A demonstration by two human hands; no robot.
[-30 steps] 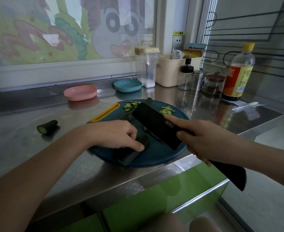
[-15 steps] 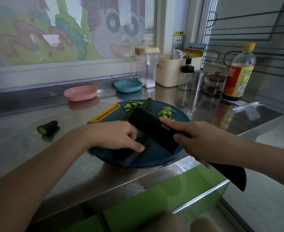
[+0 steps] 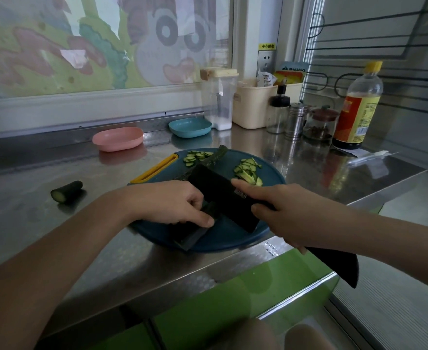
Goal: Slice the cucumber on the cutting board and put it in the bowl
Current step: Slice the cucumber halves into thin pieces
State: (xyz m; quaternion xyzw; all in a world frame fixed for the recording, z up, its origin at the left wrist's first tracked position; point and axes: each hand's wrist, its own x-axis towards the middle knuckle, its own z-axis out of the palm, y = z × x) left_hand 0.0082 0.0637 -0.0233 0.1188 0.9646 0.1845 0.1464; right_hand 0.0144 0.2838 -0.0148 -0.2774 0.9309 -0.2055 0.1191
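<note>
A long dark green cucumber [image 3: 214, 157] lies slantwise on the round blue cutting board [image 3: 271, 178]. My left hand [image 3: 167, 203] holds its near part down with curled fingers. My right hand [image 3: 283, 213] grips a black cleaver [image 3: 220, 195], forefinger stretched along the blade's spine. The blade stands across the cucumber right beside my left fingers. Thin slices lie in two heaps on the board, one at the far edge [image 3: 197, 156] and one on the right [image 3: 248, 170]. A pink bowl [image 3: 118, 138] and a blue bowl [image 3: 190, 127] sit behind the board.
A cut cucumber stub [image 3: 67, 192] lies on the steel counter [image 3: 31, 210] to the left. At the back right stand a clear canister [image 3: 219, 99], a beige tub [image 3: 256, 107], small jars [image 3: 296, 120] and a sauce bottle [image 3: 359, 107]. The counter edge runs just below the board.
The cleaver blade has shifted left, closer to my left fingers, uncovering more of the cucumber's far end and the right-hand slices. My left hand has stayed on the cucumber.
</note>
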